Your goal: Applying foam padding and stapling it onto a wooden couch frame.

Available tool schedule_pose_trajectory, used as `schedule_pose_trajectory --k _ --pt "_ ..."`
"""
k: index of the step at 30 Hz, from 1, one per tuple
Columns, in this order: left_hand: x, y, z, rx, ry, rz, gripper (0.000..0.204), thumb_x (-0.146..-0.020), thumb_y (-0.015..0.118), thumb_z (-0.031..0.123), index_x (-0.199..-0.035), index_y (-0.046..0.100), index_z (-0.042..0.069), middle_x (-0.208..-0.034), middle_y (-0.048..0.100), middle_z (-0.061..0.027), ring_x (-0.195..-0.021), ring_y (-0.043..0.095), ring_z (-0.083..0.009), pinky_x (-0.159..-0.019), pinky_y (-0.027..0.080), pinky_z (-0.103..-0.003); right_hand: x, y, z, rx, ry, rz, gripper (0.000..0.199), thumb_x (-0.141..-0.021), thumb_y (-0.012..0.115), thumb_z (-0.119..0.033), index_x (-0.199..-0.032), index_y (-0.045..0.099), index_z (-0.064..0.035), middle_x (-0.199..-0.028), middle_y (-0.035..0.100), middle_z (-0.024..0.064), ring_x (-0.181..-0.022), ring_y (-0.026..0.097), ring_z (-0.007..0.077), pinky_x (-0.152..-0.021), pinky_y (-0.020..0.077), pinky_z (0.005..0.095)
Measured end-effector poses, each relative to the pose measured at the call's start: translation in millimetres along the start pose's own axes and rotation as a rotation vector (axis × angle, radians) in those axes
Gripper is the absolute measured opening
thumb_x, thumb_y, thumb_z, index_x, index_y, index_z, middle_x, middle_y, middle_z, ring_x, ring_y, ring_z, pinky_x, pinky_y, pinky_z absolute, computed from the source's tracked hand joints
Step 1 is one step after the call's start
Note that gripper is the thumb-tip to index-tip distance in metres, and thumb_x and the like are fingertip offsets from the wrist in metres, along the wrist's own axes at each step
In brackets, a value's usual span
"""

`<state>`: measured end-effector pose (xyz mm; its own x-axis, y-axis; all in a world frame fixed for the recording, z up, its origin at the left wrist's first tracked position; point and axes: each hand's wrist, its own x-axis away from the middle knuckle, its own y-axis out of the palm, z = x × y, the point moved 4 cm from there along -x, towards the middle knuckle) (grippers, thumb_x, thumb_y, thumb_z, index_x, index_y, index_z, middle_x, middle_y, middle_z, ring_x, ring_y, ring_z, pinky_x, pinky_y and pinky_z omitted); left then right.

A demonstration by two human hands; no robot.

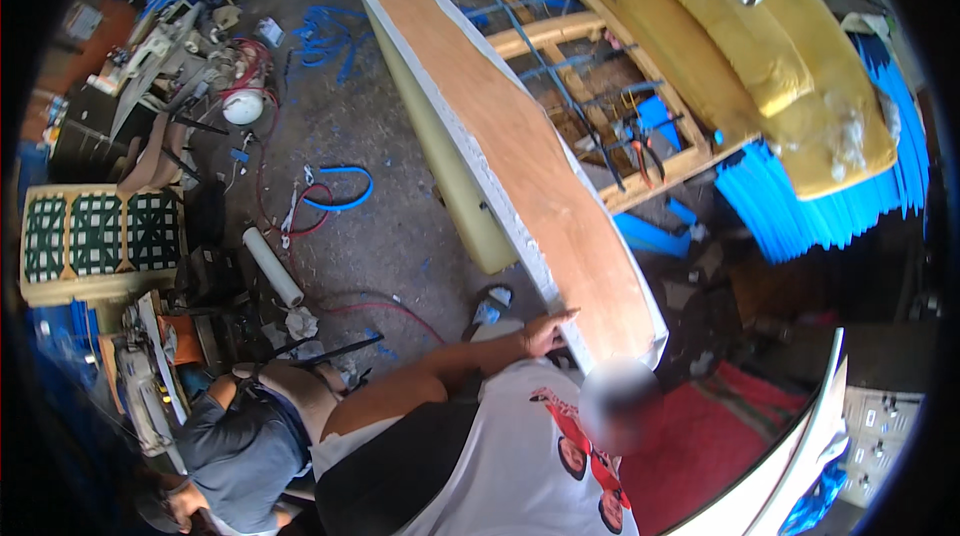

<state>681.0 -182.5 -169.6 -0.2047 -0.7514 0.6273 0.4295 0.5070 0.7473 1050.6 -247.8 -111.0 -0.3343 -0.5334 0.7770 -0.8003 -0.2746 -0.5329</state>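
My left hand (546, 334) grips the near edge of a long plywood board (540, 171), its fingertips curled over onto the top face. White covering wraps the board's sides. The board runs from close to my body far up the view, tilted across it. A blurred patch hides what lies right beside the board's near end. My right hand does not show. Beneath the board's left side lies a long yellow-green foam strip (440, 146). One of my feet, in a sandal (491, 307), stands by the board's near end.
A wooden frame (640, 191) with dark straps and pliers (645, 158) lies right of the board. Yellow foam pieces (720, 46) and blue strips (790, 206) lie beyond. A red hose (375, 308) crosses the floor. At lower left, a co-worker (245, 451) bends near machines.
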Motion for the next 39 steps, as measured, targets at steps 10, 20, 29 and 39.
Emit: schedule_pose_trajectory --k 10,20,29,39 --pt "1 41 -26 0.003 0.596 0.329 0.038 -0.085 0.079 0.026 -0.119 0.07 0.013 -0.102 0.065 0.0014 -0.099 0.06 -0.015 -0.089 0.047 -0.034 -139 -94 -66 0.243 -0.15 -0.123 0.044 -0.09 0.072 -0.046 -0.091 0.068 -0.0022 -0.073 0.069 0.009 -0.064 0.069 0.0224 -0.062 0.0557 0.0395" --pt "164 45 8 -0.542 0.666 0.948 0.046 -0.075 0.085 0.031 -0.102 0.072 -0.003 -0.096 0.072 -0.0148 -0.083 0.069 -0.024 -0.069 0.054 -0.044 -171 -156 -65 0.352 -0.271 -0.183 0.041 -0.09 0.072 -0.044 -0.089 0.068 -0.0029 -0.071 0.068 0.0079 -0.061 0.068 0.0212 -0.059 0.0557 0.0392" --pt "209 136 -11 -1.018 1.01 1.307 0.089 -0.082 0.072 0.02 -0.149 0.024 -0.014 -0.132 0.051 -0.0385 -0.113 0.061 -0.0503 -0.096 0.052 -0.051 -125 -102 -110 0.542 -0.516 -0.317 0.039 -0.091 0.072 -0.043 -0.087 0.068 -0.0036 -0.069 0.067 0.007 -0.059 0.068 0.0201 -0.057 0.0558 0.039" --pt "162 182 -14 -1.238 0.674 1.498 0.093 -0.082 0.072 0.022 -0.153 0.021 -0.009 -0.128 0.048 -0.0319 -0.104 0.063 -0.0478 -0.091 0.055 -0.051 -126 -77 -238 0.548 -0.724 -0.394 0.03 -0.092 0.074 -0.035 -0.092 0.065 -0.006 -0.065 0.063 0.0006 -0.053 0.062 0.0148 -0.051 0.0529 0.0345"
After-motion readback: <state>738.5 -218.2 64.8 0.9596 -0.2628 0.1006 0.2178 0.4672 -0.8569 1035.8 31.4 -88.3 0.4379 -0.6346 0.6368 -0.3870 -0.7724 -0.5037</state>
